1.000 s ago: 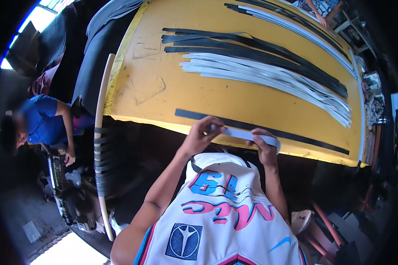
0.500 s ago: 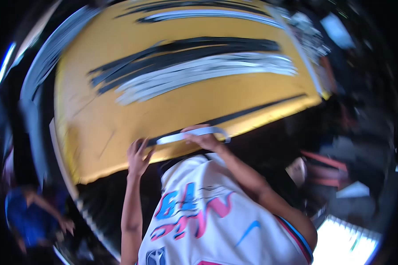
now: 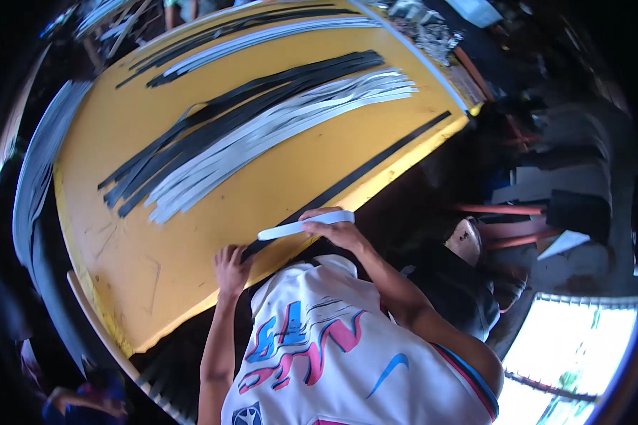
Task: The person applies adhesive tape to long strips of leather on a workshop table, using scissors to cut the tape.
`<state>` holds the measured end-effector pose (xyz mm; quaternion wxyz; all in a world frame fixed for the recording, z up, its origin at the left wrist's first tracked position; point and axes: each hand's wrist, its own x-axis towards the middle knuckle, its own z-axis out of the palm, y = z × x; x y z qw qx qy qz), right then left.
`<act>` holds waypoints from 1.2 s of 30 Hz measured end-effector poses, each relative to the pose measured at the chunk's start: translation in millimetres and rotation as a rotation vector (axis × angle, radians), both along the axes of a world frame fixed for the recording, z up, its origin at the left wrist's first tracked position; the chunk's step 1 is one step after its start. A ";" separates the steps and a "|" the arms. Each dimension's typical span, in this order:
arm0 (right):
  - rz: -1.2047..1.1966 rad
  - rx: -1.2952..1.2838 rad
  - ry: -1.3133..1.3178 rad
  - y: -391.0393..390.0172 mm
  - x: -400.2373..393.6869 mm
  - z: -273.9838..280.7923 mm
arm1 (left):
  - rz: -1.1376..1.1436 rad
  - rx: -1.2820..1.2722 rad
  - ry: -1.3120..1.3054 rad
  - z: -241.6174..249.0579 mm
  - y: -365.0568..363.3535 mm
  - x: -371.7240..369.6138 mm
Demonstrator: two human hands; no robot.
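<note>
A long black strip lies along the near edge of the yellow table. At its near left end is my left hand, fingers bent with the tips on the strip and table edge. My right hand is closed round a white strip that looks folded or looped at its right end. The free left end of this white strip points toward my left hand, over the black strip. Farther up the table lie a bundle of white strips and a bundle of black strips.
More white strips and black strips lie at the table's far side. Long grey strips hang over the left side. Another person's arm shows blurred at the lower left. Red bars and dark sheets stand at the right.
The view has turned and sharpened. The white strip's right end, a wide loop before, is now drawn in at my right hand. My left hand's fingers are closer together at the black strip's end.
</note>
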<state>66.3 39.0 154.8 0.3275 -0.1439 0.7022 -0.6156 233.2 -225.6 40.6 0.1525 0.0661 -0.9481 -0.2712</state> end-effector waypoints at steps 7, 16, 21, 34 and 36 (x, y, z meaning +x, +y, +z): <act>-0.020 0.027 0.040 -2.3 -19.7 -0.5 | -0.068 0.035 -0.074 -10.4 56.5 -57.9; 0.156 -0.017 -0.016 -3.3 -47.4 -50.2 | 0.267 0.070 -0.099 1.8 8.6 12.8; 0.274 0.014 -0.005 -10.5 -54.5 -60.3 | 0.222 0.091 -0.104 10.2 16.3 14.2; 0.244 0.033 -0.047 -26.0 -53.9 -88.0 | 0.090 0.170 -0.094 0.0 8.7 -11.6; 0.240 0.042 -0.036 -25.2 -52.3 -89.2 | 0.082 0.196 -0.095 -1.2 5.4 -10.4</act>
